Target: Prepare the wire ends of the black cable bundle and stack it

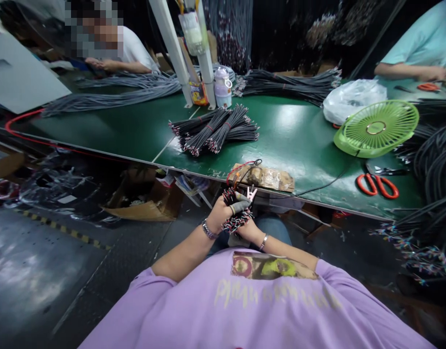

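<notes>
In front of my lap, just below the table edge, a bundle of short black cables (237, 222) with red and white wire ends is gathered between my hands. My left hand (222, 213) is closed around it, with grey covers on the thumb or fingers. Lower down, my right hand (249, 231) wraps the same bundle from the other side; its fingertips are mostly hidden behind the wires. A pale pink clip (251, 193) shows just beyond my fingers. On the table edge close by lies a wooden block (277, 179) wrapped in tape, with thin wires on it.
Tied bundles of black cables (217, 128) lie on the green table (132, 131). To the right are a green fan (375, 128), orange-handled scissors (377, 186), a plastic bag (354, 99) and long cables (437, 179). A bottle (223, 87) stands behind. Two other people sit across.
</notes>
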{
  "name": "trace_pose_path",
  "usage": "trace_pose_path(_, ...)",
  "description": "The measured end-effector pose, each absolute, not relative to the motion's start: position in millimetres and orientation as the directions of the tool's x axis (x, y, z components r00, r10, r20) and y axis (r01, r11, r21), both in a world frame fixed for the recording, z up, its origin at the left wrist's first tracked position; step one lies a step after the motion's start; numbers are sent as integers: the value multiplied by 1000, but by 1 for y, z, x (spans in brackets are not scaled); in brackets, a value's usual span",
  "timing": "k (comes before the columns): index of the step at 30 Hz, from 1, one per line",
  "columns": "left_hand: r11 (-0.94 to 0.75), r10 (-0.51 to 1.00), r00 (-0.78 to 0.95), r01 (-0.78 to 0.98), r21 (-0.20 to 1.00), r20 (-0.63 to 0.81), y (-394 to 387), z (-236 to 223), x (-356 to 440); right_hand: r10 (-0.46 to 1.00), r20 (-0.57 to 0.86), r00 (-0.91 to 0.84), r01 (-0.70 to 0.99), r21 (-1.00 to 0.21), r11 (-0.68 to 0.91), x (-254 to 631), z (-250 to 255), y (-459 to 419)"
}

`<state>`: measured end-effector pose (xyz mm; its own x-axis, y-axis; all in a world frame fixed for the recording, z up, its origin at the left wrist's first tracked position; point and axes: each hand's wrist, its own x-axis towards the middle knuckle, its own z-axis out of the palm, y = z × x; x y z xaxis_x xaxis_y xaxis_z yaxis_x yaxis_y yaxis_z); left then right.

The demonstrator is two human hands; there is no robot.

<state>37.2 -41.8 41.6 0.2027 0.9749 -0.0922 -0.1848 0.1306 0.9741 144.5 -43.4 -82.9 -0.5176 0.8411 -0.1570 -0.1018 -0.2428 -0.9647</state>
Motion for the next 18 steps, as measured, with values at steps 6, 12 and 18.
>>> trace_pose_path(6, 123, 992, 30, -411, 903, -121, -46, -8, 47, 957, -173, -232, -1, -984, -178, 142, -100, -52)
trace_pose_path(12, 175, 984, 77, -509, 843, -158, -45, -26, 49, 965, -141, -219, 33, -990, -137, 140, -112, -55)
trace_pose_path(18, 219, 964, 251, -538, 814, -93, -45, -30, 26, 841, -70, -536, 173, -984, 28, 150, -106, -50)
